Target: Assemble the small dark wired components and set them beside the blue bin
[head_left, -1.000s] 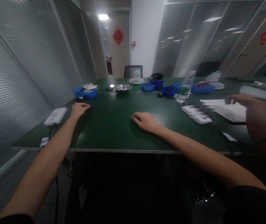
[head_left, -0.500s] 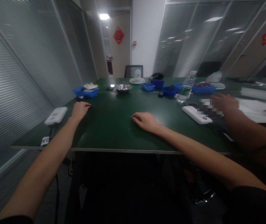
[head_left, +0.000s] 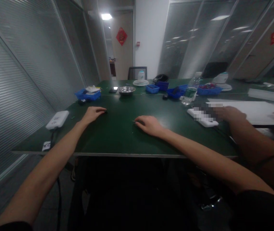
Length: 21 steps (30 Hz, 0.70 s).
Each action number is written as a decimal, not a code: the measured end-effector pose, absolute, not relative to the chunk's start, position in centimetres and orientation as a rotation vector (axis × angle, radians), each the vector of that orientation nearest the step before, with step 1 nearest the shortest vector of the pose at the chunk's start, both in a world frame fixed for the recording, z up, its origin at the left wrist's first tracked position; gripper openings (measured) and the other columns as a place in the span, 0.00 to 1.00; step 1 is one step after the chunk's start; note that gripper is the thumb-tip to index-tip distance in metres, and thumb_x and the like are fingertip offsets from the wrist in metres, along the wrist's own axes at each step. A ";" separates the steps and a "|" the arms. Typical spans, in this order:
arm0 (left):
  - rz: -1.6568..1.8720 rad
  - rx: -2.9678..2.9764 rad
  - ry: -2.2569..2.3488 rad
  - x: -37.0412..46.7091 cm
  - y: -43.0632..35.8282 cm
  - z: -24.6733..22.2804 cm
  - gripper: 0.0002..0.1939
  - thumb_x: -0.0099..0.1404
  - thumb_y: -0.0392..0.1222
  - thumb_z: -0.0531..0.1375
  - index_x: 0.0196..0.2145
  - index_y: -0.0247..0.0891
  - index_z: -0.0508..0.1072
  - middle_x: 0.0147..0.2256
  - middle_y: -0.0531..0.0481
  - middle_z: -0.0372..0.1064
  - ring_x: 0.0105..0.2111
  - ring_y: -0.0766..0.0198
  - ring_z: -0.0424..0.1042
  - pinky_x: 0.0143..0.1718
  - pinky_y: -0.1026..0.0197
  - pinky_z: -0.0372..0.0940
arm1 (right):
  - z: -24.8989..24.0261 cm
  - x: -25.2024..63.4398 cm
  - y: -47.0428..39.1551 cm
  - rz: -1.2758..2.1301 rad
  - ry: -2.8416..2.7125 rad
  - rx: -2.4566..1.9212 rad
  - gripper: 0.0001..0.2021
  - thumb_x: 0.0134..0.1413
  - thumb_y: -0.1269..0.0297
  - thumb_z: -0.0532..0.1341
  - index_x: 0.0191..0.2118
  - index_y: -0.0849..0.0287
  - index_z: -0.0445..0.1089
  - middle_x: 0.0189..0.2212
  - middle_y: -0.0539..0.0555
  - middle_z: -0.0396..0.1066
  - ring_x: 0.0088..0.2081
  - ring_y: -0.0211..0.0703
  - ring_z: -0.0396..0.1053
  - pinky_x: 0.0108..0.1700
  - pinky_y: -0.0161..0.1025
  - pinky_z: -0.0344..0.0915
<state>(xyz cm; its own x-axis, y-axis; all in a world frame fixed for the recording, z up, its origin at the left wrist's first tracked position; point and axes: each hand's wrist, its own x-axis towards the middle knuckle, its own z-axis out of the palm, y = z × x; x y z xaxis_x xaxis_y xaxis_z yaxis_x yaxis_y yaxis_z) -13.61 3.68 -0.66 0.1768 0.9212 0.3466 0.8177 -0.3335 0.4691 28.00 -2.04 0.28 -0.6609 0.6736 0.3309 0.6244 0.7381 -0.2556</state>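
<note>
My left hand (head_left: 93,114) hovers over or rests on the green table (head_left: 112,138), fingers reaching right and pinched together. A tiny dark thing shows at its fingertips, too small to name. To its right, my right hand (head_left: 148,125) lies on the table with fingers curled in. A thin, pale, needle-like tip (head_left: 134,121) pokes out left from between its thumb and fingers; the rest is hidden in the hand. A gap of bare table separates the two hands.
Behind the hands stand a metal bowl (head_left: 126,90), blue trays (head_left: 87,95) and a water bottle (head_left: 191,89). White power banks (head_left: 58,120) lie at both sides. At right, a co-worker's hand (head_left: 233,113) is near white paper (head_left: 259,110).
My left hand has moved right, toward my right hand, with its fingers pinched. My right hand has stayed almost still. The co-worker's hand has shifted down and slightly left.
</note>
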 end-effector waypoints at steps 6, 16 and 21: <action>0.808 2.117 1.069 -5.0 0.7 -0.5 0.27 0.66 0.52 0.69 0.59 0.40 0.79 0.54 0.42 0.80 0.52 0.52 0.79 0.59 0.48 0.70 | 0.1 28.0 -2.2 0.135 -2.570 -0.886 0.15 0.74 0.55 0.58 0.58 0.53 0.74 0.51 0.56 0.78 0.48 0.48 0.76 0.46 0.40 0.66; 0.779 2.215 0.942 -1.8 -1.1 -0.2 0.23 0.69 0.47 0.67 0.59 0.39 0.79 0.52 0.42 0.80 0.50 0.55 0.79 0.56 0.51 0.70 | 0.3 28.0 -2.7 0.136 -2.589 -0.829 0.16 0.73 0.57 0.58 0.59 0.53 0.73 0.51 0.55 0.76 0.47 0.47 0.75 0.47 0.40 0.66; 0.780 2.182 0.906 -1.6 -1.2 -0.2 0.22 0.68 0.47 0.68 0.57 0.39 0.80 0.52 0.42 0.80 0.51 0.54 0.79 0.58 0.50 0.70 | 0.5 28.0 -2.9 0.139 -2.612 -0.807 0.16 0.73 0.58 0.58 0.60 0.52 0.73 0.50 0.56 0.76 0.47 0.46 0.74 0.46 0.40 0.66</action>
<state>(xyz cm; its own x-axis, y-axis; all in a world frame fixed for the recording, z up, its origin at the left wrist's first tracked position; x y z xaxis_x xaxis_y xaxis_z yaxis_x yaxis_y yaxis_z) -1.61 -1.22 -0.25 0.5858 0.7636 0.2715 0.3827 -0.5559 0.7379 27.97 -2.92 0.47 -0.7527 0.5598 0.3466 0.5198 0.8283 -0.2090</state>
